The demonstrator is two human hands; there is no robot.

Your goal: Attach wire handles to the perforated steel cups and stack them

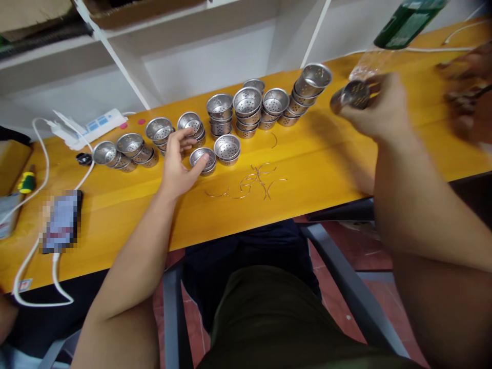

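Observation:
My right hand (380,110) grips a small perforated metal cup (355,96), tilted and raised over the right part of the table. My left hand (177,166) is held with thumb and fingers apart, beside a low perforated cup (202,160). Its thumb overlaps that cup's rim in view; whether it touches I cannot tell. Another short cup (227,148) stands just right of it. Behind them runs a row of stacked perforated cups, among them a middle stack (248,110) and a tall leaning stack (307,89). Several thin curved wires (255,179) lie in front.
A green-labelled bottle (409,23) stands beyond my right hand. Another person's hand (471,87) is at the right edge. To the left are a power strip (94,128), a phone (63,220) with white cables, and a yellow-green handled tool (27,182). White shelving (215,51) backs the yellow table.

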